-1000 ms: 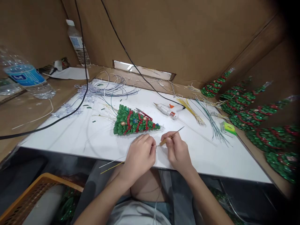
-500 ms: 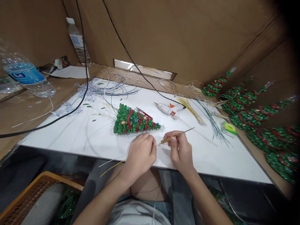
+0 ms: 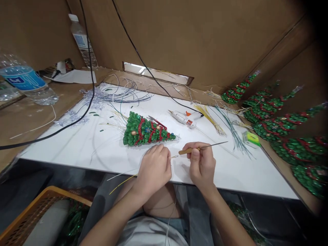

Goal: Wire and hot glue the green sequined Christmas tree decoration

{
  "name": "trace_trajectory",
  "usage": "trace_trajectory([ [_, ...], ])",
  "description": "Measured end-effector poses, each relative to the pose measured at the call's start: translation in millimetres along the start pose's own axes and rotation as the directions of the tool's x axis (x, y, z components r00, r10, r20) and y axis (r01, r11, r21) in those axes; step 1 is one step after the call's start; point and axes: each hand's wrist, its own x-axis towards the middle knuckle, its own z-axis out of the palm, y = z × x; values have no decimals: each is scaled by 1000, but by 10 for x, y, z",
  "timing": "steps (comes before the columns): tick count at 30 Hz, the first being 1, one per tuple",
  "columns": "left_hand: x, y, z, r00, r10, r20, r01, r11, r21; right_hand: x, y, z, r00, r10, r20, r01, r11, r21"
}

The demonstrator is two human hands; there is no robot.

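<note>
2 wires (image 3: 120,183) partly invisible behind left hand (image 3: 155,165)

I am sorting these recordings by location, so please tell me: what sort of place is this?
Probably a craft workstation with cardboard walls. What shows it: a glue gun and wire bundles on the white tabletop, and several similar decorated trees at the right.

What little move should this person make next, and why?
Perhaps bring the right hand slightly closer to the small wire loop. The loop sticks out from the left hand, apart from the pointed tool, whose wooden handle end faces it while its metal tip points away.
</note>
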Motion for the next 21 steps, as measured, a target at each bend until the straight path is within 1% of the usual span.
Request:
trace_trajectory([
  [8,-36,-12,5,997,69,-17,-70,997,-19,17,-7,20,998,9,55,-8,1000,-23],
  [11,-38,-10,7,996,83,-17,-83,996,-8,40,-19,26,999,-7,49,10,999,-46],
  [12,-38,-11,9,996,86,-16,-86,996,-6,51,-26,28,998,-16,60,20,998,-61],
  [16,-42,-16,14,996,87,-16,-87,996,-7,85,-47,31,985,-38,170,60,991,-121],
  [17,-43,-17,14,996,88,-16,-88,996,-8,83,-48,29,983,-44,176,66,990,-123],
  [18,-44,-18,13,996,90,-18,-90,996,-8,77,-48,27,986,-47,160,66,991,-119],
  [21,-45,-17,10,995,98,-18,-98,995,1,59,-45,20,998,-31,52,35,995,-91],
])
